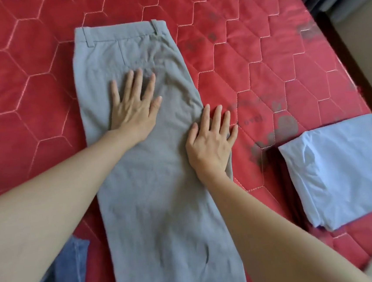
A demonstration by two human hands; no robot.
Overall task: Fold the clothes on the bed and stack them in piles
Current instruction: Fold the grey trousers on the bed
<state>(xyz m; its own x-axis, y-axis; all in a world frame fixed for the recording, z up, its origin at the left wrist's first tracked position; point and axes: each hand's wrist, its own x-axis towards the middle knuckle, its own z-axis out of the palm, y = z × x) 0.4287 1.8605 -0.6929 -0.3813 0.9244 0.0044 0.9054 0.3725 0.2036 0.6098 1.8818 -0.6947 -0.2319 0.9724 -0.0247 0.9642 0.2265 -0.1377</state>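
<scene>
While bed (pixel 24 54) print stays unreadable, hands flatten trousers (pixel 153 189).

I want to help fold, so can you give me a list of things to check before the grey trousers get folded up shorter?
1. Grey trousers lie folded lengthwise, legs stacked: ok.
2. Left hand flat on the seat, fingers straight: ok.
3. Right hand flat on the trousers' right edge, fingertips reaching the red quilted mattress: ok.
4. Cloth smooth: not ok, creases show low on the leg.
5. Trouser hems lined up: cannot tell, they run out of view.
6. Folded light blue garment sits apart on the right, ready as a pile: ok.
</scene>
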